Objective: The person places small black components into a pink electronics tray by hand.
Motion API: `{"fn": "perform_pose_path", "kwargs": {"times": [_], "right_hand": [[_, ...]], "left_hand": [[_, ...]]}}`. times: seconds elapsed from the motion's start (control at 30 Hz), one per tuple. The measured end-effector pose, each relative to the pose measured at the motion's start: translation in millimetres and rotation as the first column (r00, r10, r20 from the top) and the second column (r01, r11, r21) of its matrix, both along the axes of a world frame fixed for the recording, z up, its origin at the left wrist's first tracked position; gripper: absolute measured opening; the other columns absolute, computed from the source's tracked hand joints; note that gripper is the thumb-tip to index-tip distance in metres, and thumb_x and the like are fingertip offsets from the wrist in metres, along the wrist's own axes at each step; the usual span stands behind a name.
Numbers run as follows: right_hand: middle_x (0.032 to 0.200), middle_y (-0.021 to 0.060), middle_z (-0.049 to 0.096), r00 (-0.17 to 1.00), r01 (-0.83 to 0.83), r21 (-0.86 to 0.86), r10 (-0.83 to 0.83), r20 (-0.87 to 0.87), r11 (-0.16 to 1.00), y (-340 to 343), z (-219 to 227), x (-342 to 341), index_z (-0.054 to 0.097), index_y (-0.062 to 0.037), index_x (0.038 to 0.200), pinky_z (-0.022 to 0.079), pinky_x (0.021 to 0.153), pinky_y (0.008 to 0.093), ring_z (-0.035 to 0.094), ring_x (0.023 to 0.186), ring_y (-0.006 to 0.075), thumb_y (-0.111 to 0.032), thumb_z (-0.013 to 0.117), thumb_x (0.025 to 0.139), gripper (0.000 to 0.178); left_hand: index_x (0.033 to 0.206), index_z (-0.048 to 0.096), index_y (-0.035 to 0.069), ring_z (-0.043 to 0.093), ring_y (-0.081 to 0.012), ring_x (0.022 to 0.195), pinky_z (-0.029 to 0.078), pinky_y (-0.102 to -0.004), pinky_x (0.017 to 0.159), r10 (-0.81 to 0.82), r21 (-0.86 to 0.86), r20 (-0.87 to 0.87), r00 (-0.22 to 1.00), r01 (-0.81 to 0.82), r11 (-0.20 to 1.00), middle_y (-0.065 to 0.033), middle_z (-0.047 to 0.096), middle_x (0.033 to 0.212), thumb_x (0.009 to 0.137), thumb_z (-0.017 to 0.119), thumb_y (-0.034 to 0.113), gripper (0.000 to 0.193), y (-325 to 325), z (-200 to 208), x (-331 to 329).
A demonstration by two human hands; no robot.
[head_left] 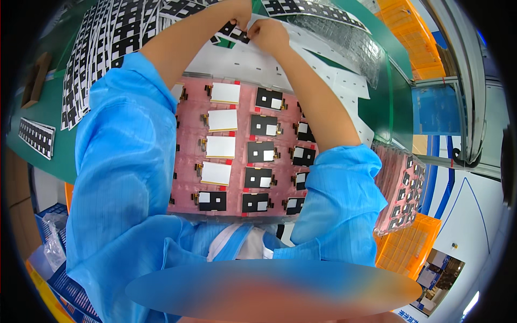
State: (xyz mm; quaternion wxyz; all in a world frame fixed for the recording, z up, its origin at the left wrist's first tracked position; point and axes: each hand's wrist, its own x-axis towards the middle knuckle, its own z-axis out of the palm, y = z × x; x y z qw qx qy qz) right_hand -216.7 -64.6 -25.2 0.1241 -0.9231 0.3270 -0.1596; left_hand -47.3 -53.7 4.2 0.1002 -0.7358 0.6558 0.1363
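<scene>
At the far side of the table, my left hand (237, 13) is closed, its fingertips pinched at a short strip of black stickers (233, 33) on white backing. My right hand (269, 35) meets it from the right, thumb and finger pinched at the strip's right end. Nearer me lies a pink tray (242, 116) holding rows of small flat display modules. Some modules show plain white backs (219, 120); others carry a black sticker (260, 152) with white square openings. My forearms, in rolled blue sleeves, reach over both sides of the tray.
Overlapping sticker sheets (126, 32) cover the far left of the green table (59, 156). White backing sheets (334, 81) and clear plastic trays (344, 46) lie far right. A stack of pink trays (401, 188) stands at the right, by orange crates (406, 245).
</scene>
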Motion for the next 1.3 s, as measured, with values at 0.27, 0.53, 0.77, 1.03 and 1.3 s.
{"fn": "perform_pose_path", "kwargs": {"times": [0.27,0.53,0.77,1.03,1.3], "right_hand": [[0.089,0.0049,0.071,0.931,-0.366,0.263,0.352,0.1,0.893,47,55,-25,0.072,-0.0081,0.088,0.053,0.073,0.034,0.065,0.081,0.019,-0.012,0.072,0.089,0.004],[0.097,-0.0008,0.069,0.761,-0.626,0.729,0.014,0.649,0.277,125,130,-83,0.07,-0.0038,0.106,0.049,0.083,0.0253,0.062,0.089,0.0084,-0.014,0.073,0.094,0.016],[0.094,0.0007,0.07,0.879,-0.37,0.73,-0.037,0.475,0.575,169,113,-153,0.071,-0.0005,0.105,0.05,0.081,0.0247,0.063,0.088,0.0079,-0.01,0.073,0.093,0.016],[0.088,-0.0003,0.07,0.888,-0.364,0.626,0.056,0.455,0.689,231,93,-170,0.07,-0.002,0.101,0.048,0.07,0.0215,0.061,0.079,0.0051,-0.011,0.073,0.093,0.013],[0.08,0.0003,0.068,0.929,-0.271,0.62,0.033,0.368,0.736,271,79,-169,0.07,-0.002,0.095,0.049,0.064,0.025,0.058,0.07,0.0055,-0.006,0.073,0.092,0.006]], "left_hand": [[0.072,0.07,-0.002,0.061,-0.0227,0.058,0.053,-0.0381,0.054,0.097,-0.096,-0.159,0.983,-0.113,0.989,-0.0124,0.066,0.068,0.066,0.089,0.024,0.032,6,-8,0],[0.097,0.072,0.003,0.066,-0.0236,0.091,0.05,-0.0348,0.08,-0.27,-0.635,-0.155,0.95,0.114,0.764,-0.0102,0.071,0.101,0.096,0.065,0.016,0.015,113,-68,121],[0.099,0.073,0.003,0.066,-0.0237,0.088,0.051,-0.0354,0.079,-0.238,-0.519,-0.635,0.735,-0.177,0.836,-0.0095,0.071,0.098,0.088,0.073,0.014,0.015,252,36,-19],[0.101,0.069,0.002,0.062,-0.0234,0.098,0.05,-0.0338,0.089,-0.38,-0.582,-0.585,0.717,-0.045,0.812,-0.0064,0.063,0.111,0.079,0.081,0.005,0.025,379,24,-80],[0.114,0.073,0.008,0.059,-0.0254,0.111,0.051,-0.0364,0.092,-0.421,-0.595,-0.52,0.743,0.038,0.803,-0.0066,0.062,0.119,0.077,0.083,0.008,0.039,389,33,-91]]}}
